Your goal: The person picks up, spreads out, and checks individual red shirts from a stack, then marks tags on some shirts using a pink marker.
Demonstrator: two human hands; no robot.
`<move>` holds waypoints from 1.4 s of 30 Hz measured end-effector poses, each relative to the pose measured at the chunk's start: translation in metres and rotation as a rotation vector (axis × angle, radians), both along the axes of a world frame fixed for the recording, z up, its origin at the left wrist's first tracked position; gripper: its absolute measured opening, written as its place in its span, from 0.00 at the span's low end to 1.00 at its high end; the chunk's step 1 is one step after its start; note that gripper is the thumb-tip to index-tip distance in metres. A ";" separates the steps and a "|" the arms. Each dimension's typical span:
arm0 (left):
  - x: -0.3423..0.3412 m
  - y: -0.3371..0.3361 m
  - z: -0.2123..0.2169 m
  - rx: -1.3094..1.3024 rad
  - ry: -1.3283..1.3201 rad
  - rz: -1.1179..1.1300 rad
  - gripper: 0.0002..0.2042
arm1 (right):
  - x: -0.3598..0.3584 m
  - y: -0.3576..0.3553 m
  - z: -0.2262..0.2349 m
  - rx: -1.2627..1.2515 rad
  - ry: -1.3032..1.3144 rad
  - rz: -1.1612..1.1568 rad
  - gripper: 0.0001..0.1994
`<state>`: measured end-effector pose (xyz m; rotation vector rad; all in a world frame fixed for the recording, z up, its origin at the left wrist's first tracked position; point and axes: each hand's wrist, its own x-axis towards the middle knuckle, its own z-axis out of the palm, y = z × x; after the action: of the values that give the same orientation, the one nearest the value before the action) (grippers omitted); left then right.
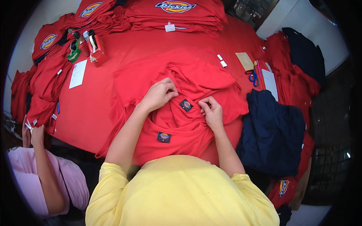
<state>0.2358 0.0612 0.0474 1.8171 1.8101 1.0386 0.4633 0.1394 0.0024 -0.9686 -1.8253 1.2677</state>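
Observation:
In front of me a red T-shirt lies spread and rumpled, with a black neck label inside its collar. My left hand pinches the collar cloth just left of that label. On the label's right, my right hand has its thumb and fingers closed on the collar edge. Closer to my body is another red collar with its own dark label, probably of a second T-shirt beneath. The overlapping folds hide where one garment ends and the other begins.
Folded red T-shirts are piled along the far side. A red tape dispenser and paper sheet sit left; blue-handled scissors and dark navy garments sit right. At lower left, a co-worker's hand holds small scissors.

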 end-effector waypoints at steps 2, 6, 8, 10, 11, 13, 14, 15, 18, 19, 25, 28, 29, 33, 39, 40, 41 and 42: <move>-0.004 -0.004 0.000 0.000 -0.046 0.005 0.05 | 0.001 -0.003 0.007 -0.154 0.093 0.007 0.04; -0.004 -0.006 -0.001 0.005 -0.099 0.016 0.06 | 0.003 -0.002 0.000 -0.146 0.196 0.001 0.05; -0.003 -0.007 -0.004 -0.007 -0.164 0.006 0.06 | 0.005 -0.001 -0.003 -0.185 0.288 0.010 0.06; 0.001 -0.011 0.009 -0.078 -0.331 0.015 0.07 | 0.008 0.001 -0.004 -0.221 0.347 0.015 0.06; 0.003 -0.012 0.013 -0.114 -0.414 0.019 0.07 | 0.009 0.001 -0.002 -0.238 0.362 0.019 0.07; 0.001 -0.015 0.012 -0.073 -0.667 -0.023 0.06 | 0.012 0.000 0.002 -0.250 0.358 0.047 0.07; 0.001 -0.016 0.012 -0.052 -0.792 -0.046 0.06 | 0.015 0.000 0.004 -0.243 0.339 0.066 0.07; 0.003 -0.017 0.013 -0.025 -0.859 -0.056 0.05 | 0.015 -0.001 0.006 -0.238 0.321 0.084 0.06; 0.008 -0.019 0.013 0.049 -0.968 -0.048 0.05 | 0.016 -0.006 0.022 -0.243 0.261 0.068 0.07; 0.008 -0.018 0.010 0.070 -0.944 -0.019 0.05 | 0.015 -0.007 0.026 -0.256 0.255 0.063 0.06; 0.054 -0.033 0.031 -0.090 -0.362 0.017 0.07 | 0.013 -0.016 0.039 0.253 -0.054 0.099 0.05; 0.078 -0.033 0.017 -0.050 -0.276 -0.014 0.12 | -0.001 -0.035 0.051 0.355 -0.021 0.160 0.05; 0.081 -0.028 0.001 -0.010 -0.324 0.041 0.10 | -0.003 -0.040 0.054 0.311 -0.071 0.156 0.05; 0.085 -0.022 -0.003 -0.020 -0.411 0.105 0.06 | -0.002 -0.025 0.052 0.488 -0.109 0.140 0.07; 0.064 -0.030 0.008 0.086 -0.168 0.115 0.05 | 0.026 0.087 0.064 0.544 -0.049 -0.186 0.08; 0.064 -0.032 0.008 0.109 -0.141 0.103 0.05 | 0.036 0.117 0.060 0.472 -0.068 -0.255 0.08; 0.064 -0.030 0.007 0.132 -0.124 0.072 0.05 | 0.057 0.161 0.046 0.523 -0.196 -0.333 0.09; 0.064 -0.028 0.006 0.153 -0.099 0.051 0.05 | 0.077 0.202 0.028 0.568 -0.317 -0.403 0.09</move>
<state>0.3000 0.0328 0.0535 1.7781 1.7699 1.2955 0.5408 0.3413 0.0304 -1.1652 -1.9339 0.3310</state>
